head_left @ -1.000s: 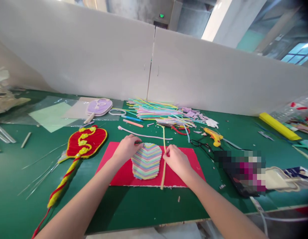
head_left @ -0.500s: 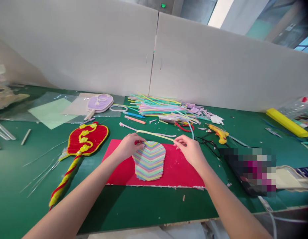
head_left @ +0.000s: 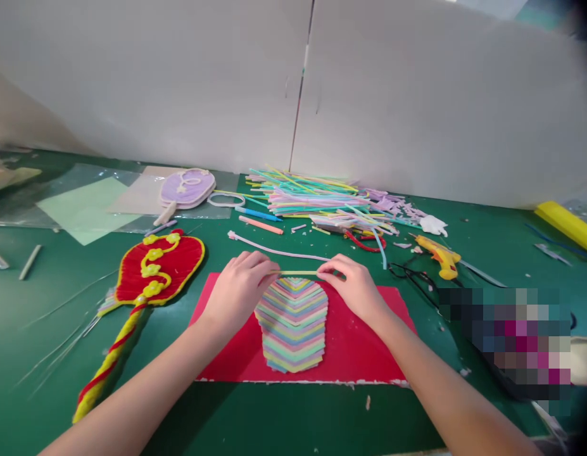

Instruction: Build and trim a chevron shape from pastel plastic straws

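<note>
A yellow pipe cleaner is stretched level between my two hands. My left hand pinches its left end, and my right hand pinches the right end. Just below it lies a striped chevron panel in pastel colours, resting on a red board. The yellow strip runs along the panel's top edge; whether it touches cannot be made out. Behind my hands a pale pink pipe cleaner lies on the table, its right end partly hidden by my right hand.
A red and yellow fan lies to the left, a purple fan behind it. At the back is a heap of pastel pipe cleaners. Red-handled scissors, a yellow glue gun and a blurred-out dark object lie right.
My hands have come closer together and lowered the yellow pipe cleaner from a slant to level above the striped panel. The camera view has tilted down and shifted slightly.
</note>
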A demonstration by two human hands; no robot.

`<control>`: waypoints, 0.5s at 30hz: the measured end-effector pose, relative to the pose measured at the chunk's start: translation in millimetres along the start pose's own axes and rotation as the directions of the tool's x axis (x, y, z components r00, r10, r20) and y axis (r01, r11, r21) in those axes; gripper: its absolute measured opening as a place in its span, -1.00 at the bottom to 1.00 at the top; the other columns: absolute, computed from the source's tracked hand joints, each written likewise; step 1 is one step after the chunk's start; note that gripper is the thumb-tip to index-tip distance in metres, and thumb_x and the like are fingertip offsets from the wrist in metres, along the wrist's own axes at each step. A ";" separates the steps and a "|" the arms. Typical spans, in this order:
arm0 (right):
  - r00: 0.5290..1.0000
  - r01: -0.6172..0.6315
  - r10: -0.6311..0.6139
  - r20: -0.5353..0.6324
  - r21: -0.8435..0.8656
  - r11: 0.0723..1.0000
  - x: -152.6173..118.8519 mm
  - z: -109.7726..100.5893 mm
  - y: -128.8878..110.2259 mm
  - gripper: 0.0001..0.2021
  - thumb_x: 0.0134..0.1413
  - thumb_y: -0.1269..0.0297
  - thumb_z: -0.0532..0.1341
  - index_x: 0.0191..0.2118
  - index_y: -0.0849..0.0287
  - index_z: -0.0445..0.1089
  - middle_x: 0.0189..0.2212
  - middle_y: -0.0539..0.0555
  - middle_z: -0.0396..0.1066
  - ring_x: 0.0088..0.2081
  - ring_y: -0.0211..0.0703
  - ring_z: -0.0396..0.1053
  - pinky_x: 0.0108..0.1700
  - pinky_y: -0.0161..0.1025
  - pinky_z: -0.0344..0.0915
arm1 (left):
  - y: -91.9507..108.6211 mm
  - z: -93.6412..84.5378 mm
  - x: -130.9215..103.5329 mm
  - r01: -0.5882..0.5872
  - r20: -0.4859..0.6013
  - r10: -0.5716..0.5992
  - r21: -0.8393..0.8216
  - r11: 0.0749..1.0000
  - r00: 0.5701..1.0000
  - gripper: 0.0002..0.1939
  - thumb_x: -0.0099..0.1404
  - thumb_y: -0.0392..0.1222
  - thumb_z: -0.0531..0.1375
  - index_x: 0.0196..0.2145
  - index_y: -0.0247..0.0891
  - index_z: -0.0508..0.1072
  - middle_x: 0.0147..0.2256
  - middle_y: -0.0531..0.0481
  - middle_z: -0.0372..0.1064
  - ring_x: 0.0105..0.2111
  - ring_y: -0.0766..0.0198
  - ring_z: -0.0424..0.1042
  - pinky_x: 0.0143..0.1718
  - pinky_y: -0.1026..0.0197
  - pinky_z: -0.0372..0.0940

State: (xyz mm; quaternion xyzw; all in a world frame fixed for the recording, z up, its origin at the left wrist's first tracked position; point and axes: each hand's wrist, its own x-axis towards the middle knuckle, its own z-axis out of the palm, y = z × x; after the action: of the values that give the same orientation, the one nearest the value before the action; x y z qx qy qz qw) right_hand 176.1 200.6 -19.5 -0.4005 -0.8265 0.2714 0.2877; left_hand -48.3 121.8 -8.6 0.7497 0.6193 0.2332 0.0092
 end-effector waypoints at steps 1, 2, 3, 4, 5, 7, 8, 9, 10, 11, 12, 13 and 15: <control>1.000 0.004 -0.004 0.003 0.003 1.000 1.4 1.3 -0.9 -0.88 0.11 0.30 0.17 -0.40 0.14 0.42 -0.39 0.03 0.37 -0.33 -0.19 0.37 -0.26 -0.29 0.28 | -3.0 2.1 0.8 0.009 0.036 -0.008 -0.031 0.999 0.999 -0.77 0.33 -0.17 0.04 -0.27 -0.21 0.49 -0.28 -0.05 0.44 -0.28 0.17 0.35 -0.25 0.15 0.25; 1.000 0.006 -0.007 0.002 0.005 1.000 2.4 2.7 -1.3 -0.88 0.11 0.30 0.17 -0.40 0.14 0.43 -0.39 0.03 0.38 -0.34 -0.20 0.37 -0.27 -0.30 0.28 | -6.1 4.1 1.2 0.024 0.071 -0.020 -0.064 0.998 0.997 -0.75 0.34 -0.17 0.03 -0.30 -0.21 0.50 -0.31 -0.04 0.44 -0.29 0.19 0.35 -0.26 0.17 0.25; 1.000 0.009 -0.009 -0.001 0.006 1.000 3.1 4.2 -1.1 -0.89 0.11 0.31 0.18 -0.39 0.14 0.43 -0.40 0.03 0.38 -0.34 -0.20 0.37 -0.28 -0.31 0.28 | -8.9 5.6 1.2 0.048 0.099 -0.038 -0.094 0.994 0.994 -0.74 0.34 -0.16 0.02 -0.31 -0.21 0.50 -0.32 -0.04 0.44 -0.30 0.20 0.35 -0.27 0.19 0.25; 1.000 0.012 -0.012 -0.006 0.004 1.000 3.5 5.9 -0.4 -0.90 0.11 0.31 0.19 -0.39 0.14 0.43 -0.40 0.03 0.38 -0.33 -0.20 0.38 -0.28 -0.31 0.27 | -11.2 6.6 0.9 0.074 0.122 -0.059 -0.119 0.990 0.991 -0.74 0.34 -0.15 0.02 -0.31 -0.20 0.49 -0.32 -0.03 0.44 -0.29 0.20 0.35 -0.27 0.19 0.26; 1.000 0.015 -0.015 -0.011 -0.001 1.000 3.5 7.9 0.7 -0.91 0.10 0.32 0.19 -0.38 0.14 0.44 -0.40 0.02 0.38 -0.33 -0.20 0.38 -0.27 -0.31 0.27 | -12.9 7.1 0.5 0.098 0.143 -0.078 -0.142 0.985 0.987 -0.75 0.33 -0.14 0.02 -0.30 -0.20 0.49 -0.31 -0.03 0.44 -0.28 0.20 0.36 -0.27 0.20 0.26; 1.000 0.019 -0.019 -0.024 -0.013 1.000 3.1 12.5 3.5 -0.92 0.09 0.32 0.21 -0.38 0.14 0.44 -0.41 0.02 0.39 -0.32 -0.20 0.38 -0.24 -0.30 0.27 | -14.8 7.2 -0.4 0.144 0.174 -0.112 -0.182 0.973 0.978 -0.75 0.32 -0.12 0.02 -0.28 -0.18 0.48 -0.29 -0.01 0.44 -0.26 0.21 0.37 -0.26 0.22 0.27; 0.999 0.019 -0.020 -0.027 -0.014 1.000 2.7 14.9 4.9 -0.92 0.09 0.32 0.21 -0.38 0.14 0.44 -0.41 0.02 0.40 -0.31 -0.20 0.38 -0.22 -0.29 0.27 | -15.1 7.2 -0.7 0.165 0.181 -0.129 -0.199 0.966 0.975 -0.76 0.32 -0.12 0.02 -0.27 -0.17 0.48 -0.28 -0.01 0.43 -0.25 0.22 0.38 -0.26 0.23 0.28; 1.000 0.018 -0.019 -0.025 -0.012 1.000 2.3 17.1 6.3 -0.92 0.09 0.32 0.21 -0.38 0.13 0.44 -0.41 0.02 0.40 -0.31 -0.19 0.38 -0.21 -0.29 0.27 | -15.3 7.3 -0.8 0.186 0.184 -0.148 -0.212 0.959 0.972 -0.75 0.32 -0.12 0.02 -0.27 -0.16 0.48 -0.28 -0.01 0.43 -0.25 0.22 0.39 -0.26 0.24 0.29; 1.000 0.013 -0.013 -0.017 -0.007 1.000 1.8 18.9 7.5 -0.92 0.10 0.31 0.21 -0.37 0.13 0.45 -0.40 0.03 0.40 -0.30 -0.19 0.38 -0.21 -0.29 0.28 | -15.4 7.8 -1.0 0.207 0.185 -0.167 -0.220 0.953 0.968 -0.75 0.31 -0.12 0.02 -0.28 -0.16 0.48 -0.27 -0.01 0.42 -0.25 0.22 0.39 -0.27 0.24 0.30; 1.000 0.006 -0.006 -0.005 -0.002 1.000 1.3 20.2 8.3 -0.92 0.10 0.30 0.20 -0.35 0.12 0.45 -0.39 0.03 0.40 -0.29 -0.18 0.38 -0.21 -0.28 0.29 | -15.4 8.4 -1.1 0.228 0.183 -0.189 -0.222 0.948 0.965 -0.74 0.31 -0.12 0.01 -0.30 -0.17 0.49 -0.27 -0.02 0.42 -0.26 0.22 0.40 -0.29 0.25 0.31; 1.000 -0.005 0.005 0.007 0.003 1.000 0.6 20.5 8.8 -0.91 0.11 0.29 0.20 -0.33 0.11 0.46 -0.38 0.04 0.40 -0.28 -0.18 0.38 -0.22 -0.28 0.30 | -15.5 9.2 -1.3 0.248 0.180 -0.210 -0.220 0.943 0.961 -0.73 0.31 -0.12 0.01 -0.31 -0.17 0.49 -0.27 -0.03 0.41 -0.26 0.22 0.40 -0.31 0.25 0.31; 1.000 -0.018 0.018 0.017 0.007 1.000 -0.4 19.9 9.0 -0.89 0.12 0.28 0.19 -0.31 0.11 0.46 -0.36 0.05 0.41 -0.26 -0.17 0.38 -0.23 -0.28 0.32 | -15.5 9.9 -1.7 0.267 0.177 -0.231 -0.216 0.939 0.957 -0.73 0.31 -0.12 0.01 -0.32 -0.18 0.50 -0.27 -0.04 0.40 -0.27 0.22 0.41 -0.32 0.26 0.32; 0.998 -0.053 0.052 0.031 0.015 0.998 -3.5 15.6 8.0 -0.86 0.14 0.25 0.16 -0.28 0.09 0.47 -0.32 0.08 0.41 -0.24 -0.15 0.38 -0.28 -0.29 0.35 | -15.5 10.6 -3.2 0.294 0.177 -0.260 -0.206 0.933 0.949 -0.72 0.30 -0.12 0.01 -0.34 -0.18 0.51 -0.27 -0.04 0.40 -0.30 0.23 0.42 -0.34 0.27 0.33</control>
State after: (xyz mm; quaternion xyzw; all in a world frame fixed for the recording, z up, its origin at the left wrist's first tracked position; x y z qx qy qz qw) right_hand 171.1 198.5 -36.6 -0.4156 -0.8178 0.2914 0.2712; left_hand -59.2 125.3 -23.8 0.6636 0.6854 0.2438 0.1744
